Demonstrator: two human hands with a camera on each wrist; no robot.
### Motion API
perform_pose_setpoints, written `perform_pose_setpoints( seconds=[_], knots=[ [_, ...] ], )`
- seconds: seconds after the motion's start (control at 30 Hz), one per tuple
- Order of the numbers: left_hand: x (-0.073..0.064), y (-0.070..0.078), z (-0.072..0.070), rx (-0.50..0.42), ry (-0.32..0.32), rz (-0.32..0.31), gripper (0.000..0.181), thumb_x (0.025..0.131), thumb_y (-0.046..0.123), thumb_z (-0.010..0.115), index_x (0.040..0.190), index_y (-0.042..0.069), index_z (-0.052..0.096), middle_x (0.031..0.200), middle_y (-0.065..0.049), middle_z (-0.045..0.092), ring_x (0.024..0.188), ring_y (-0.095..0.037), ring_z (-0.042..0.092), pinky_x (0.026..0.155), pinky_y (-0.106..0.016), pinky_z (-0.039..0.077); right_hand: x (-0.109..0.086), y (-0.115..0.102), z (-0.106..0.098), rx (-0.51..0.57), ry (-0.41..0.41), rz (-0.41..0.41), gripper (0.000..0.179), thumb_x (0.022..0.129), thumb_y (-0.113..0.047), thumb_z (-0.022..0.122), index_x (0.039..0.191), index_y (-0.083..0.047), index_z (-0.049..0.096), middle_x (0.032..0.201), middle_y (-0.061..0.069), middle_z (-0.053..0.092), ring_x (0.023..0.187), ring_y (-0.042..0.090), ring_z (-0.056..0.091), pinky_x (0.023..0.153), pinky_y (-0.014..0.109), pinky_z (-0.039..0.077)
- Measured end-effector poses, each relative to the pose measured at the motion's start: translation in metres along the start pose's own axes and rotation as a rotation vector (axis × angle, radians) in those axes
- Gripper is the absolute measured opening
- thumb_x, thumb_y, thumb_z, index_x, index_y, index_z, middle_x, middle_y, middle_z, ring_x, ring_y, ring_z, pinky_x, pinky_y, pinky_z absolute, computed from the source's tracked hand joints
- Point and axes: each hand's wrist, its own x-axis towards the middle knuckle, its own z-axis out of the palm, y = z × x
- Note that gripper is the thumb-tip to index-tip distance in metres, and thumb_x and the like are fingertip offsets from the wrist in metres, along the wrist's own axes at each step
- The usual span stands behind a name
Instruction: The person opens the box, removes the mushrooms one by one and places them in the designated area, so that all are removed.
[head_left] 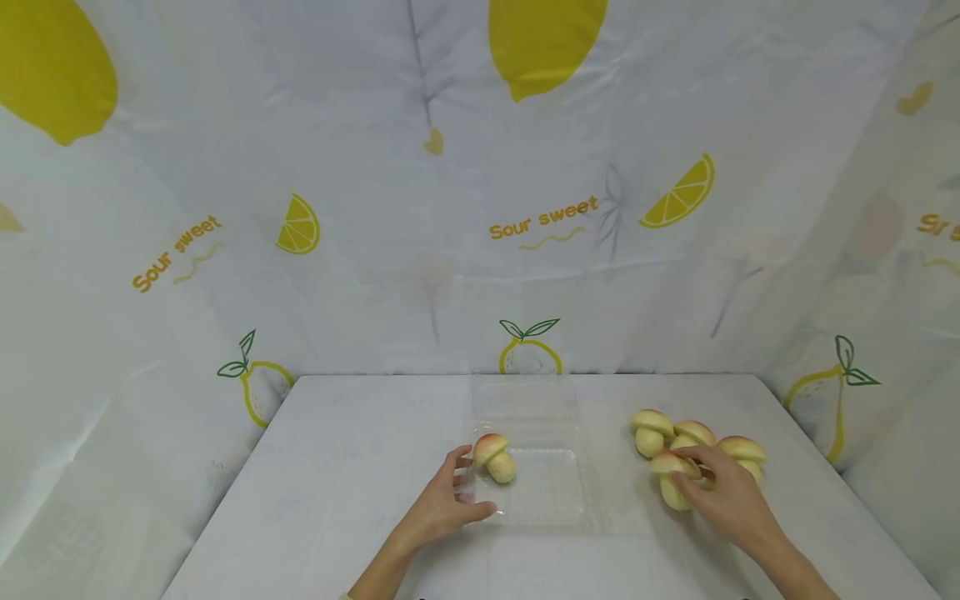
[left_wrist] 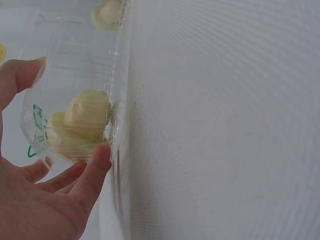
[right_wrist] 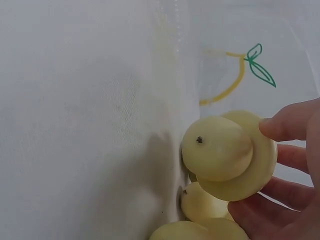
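A clear plastic clamshell container (head_left: 551, 492) lies with its lid laid back on the table. Inside its left end is one mushroom (head_left: 501, 468), pale yellow with a reddish cap, looking like a toy. My left hand (head_left: 442, 504) holds that end, thumb at the near side and fingers round the left wall. On the right, my right hand (head_left: 727, 496) grips another mushroom (right_wrist: 217, 150) by its cap, thumb on one side and fingers on the other. Beside and behind it are several more such mushrooms (head_left: 649, 431), partly hidden by the hand.
The container's lid (head_left: 525, 400) reaches toward the back edge of the white table (head_left: 337, 467). A white cloth (head_left: 390, 283) printed with lemons hangs behind and at both sides.
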Motion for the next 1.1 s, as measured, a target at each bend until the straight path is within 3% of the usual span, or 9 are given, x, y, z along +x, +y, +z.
perform_pose_setpoints(
  seconds=[0.23,0.37,0.47,0.67,0.93,1.1],
  knots=[
    [-0.0010,0.0004,-0.0007,0.002,-0.002,-0.001,0.094,0.080,0.022,0.086,0.155,0.008,0.031,0.149,-0.019,0.043,0.131,-0.045,0.047,0.099,-0.052,0.049,0.0001,0.0024,0.0006,-0.065,-0.039,-0.005,0.027,0.078,-0.009,0.083,0.103,-0.010,0.073,0.098,0.000,0.068,0.090,0.017,0.061,0.073,0.030,0.048],
    [-0.0002,-0.0005,-0.0006,0.005,-0.005,-0.003,0.095,0.080,0.024,0.086,0.155,0.008,0.031,0.149,-0.019,0.043,0.131,-0.045,0.047,0.099,-0.051,0.049,-0.0003,0.0023,0.0001,-0.087,-0.077,0.001,0.028,0.080,-0.010,0.082,0.105,-0.006,0.072,0.106,0.011,0.069,0.099,0.038,0.065,0.078,0.050,0.051],
    [-0.0003,-0.0002,-0.0006,0.007,-0.006,-0.005,0.094,0.080,0.025,0.086,0.155,0.008,0.031,0.149,-0.018,0.044,0.131,-0.044,0.047,0.099,-0.050,0.050,0.0004,0.0019,-0.0013,-0.115,-0.128,0.032,0.029,0.085,-0.015,0.079,0.109,-0.003,0.071,0.112,0.019,0.068,0.101,0.046,0.064,0.076,0.059,0.051],
    [-0.0012,0.0007,-0.0003,0.007,-0.008,-0.002,0.095,0.080,0.025,0.086,0.155,0.007,0.030,0.149,-0.020,0.043,0.131,-0.045,0.047,0.099,-0.051,0.049,0.0013,0.0012,-0.0039,-0.165,-0.214,0.075,0.032,0.090,-0.023,0.074,0.115,-0.003,0.069,0.119,0.024,0.065,0.099,0.046,0.065,0.069,0.058,0.054],
    [-0.0011,0.0002,0.0001,0.001,-0.004,0.001,0.095,0.080,0.023,0.086,0.155,0.007,0.031,0.149,-0.019,0.044,0.131,-0.045,0.047,0.099,-0.051,0.050,0.0027,-0.0009,-0.0055,-0.195,-0.248,0.093,0.034,0.091,-0.027,0.073,0.116,-0.005,0.069,0.120,0.023,0.065,0.107,0.046,0.062,0.071,0.059,0.053],
    [-0.0009,-0.0004,0.0002,0.001,-0.003,0.006,0.094,0.080,0.022,0.086,0.155,0.006,0.031,0.149,-0.020,0.043,0.131,-0.045,0.047,0.099,-0.052,0.049,0.0036,0.0001,-0.0063,-0.222,-0.243,0.060,0.032,0.090,-0.026,0.074,0.113,-0.004,0.069,0.115,0.019,0.067,0.107,0.044,0.061,0.076,0.059,0.052]
  ],
)
